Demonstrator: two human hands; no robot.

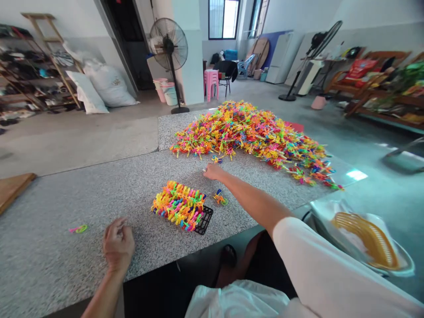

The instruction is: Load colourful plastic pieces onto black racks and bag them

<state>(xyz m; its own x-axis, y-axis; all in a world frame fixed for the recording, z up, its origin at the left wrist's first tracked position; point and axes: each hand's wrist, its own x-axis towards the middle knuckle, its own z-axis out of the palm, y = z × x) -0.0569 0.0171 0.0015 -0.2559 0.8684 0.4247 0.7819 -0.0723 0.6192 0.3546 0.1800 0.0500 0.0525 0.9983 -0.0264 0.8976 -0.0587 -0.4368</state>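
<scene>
My left hand [118, 243] rests on the speckled stone table [76, 190], its fingers loosely curled, with nothing visible in them. To its left lies a loose pink and green plastic piece [78, 229]. My right hand [212, 171] reaches forward over the table, fingers pressed together; what they hold, if anything, is too small to make out. Just beyond it is a small blue and yellow piece [217, 159]. Between my hands stands a black plastic rack [205, 219], mostly covered by rows of bright clip-like pieces [179, 205]. A few more loose pieces [220, 198] lie right of the rack.
A large heap of colourful plastic pieces [248, 132] covers the table's far end. A wooden board [15, 190] sits at the left edge. At my right is a basin with a yellow basket [367, 238]. A standing fan [168, 46] is behind the table.
</scene>
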